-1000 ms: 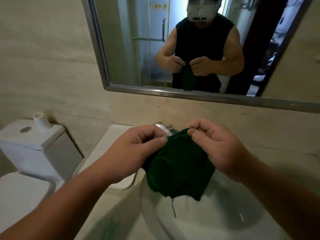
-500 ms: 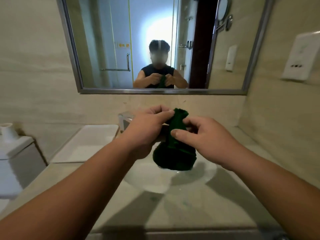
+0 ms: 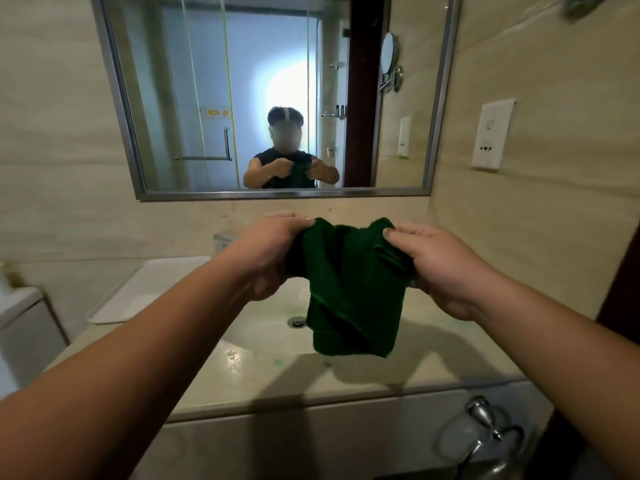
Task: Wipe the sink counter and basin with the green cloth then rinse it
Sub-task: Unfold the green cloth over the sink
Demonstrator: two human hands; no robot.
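Note:
A dark green cloth (image 3: 349, 289) hangs unfolded above the white basin (image 3: 266, 327), held up by its top corners. My left hand (image 3: 273, 251) pinches the left corner and my right hand (image 3: 440, 268) pinches the right corner, hands about a cloth-width apart. The lower edge of the cloth dangles over the beige sink counter (image 3: 311, 372) without touching it. The basin drain (image 3: 297, 321) shows just left of the cloth. The chrome faucet (image 3: 225, 239) is mostly hidden behind my left hand.
A white tray (image 3: 149, 289) lies on the counter at the left, with a toilet tank (image 3: 20, 317) beyond it. A wall mirror (image 3: 277, 98) hangs above. A chrome towel ring (image 3: 485, 431) sticks out below the counter's front right. A wall socket plate (image 3: 491, 133) is on the right wall.
My hands moved apart and spread the bunched cloth open. My view pulled back from the sink, so more of the counter and its front edge shows.

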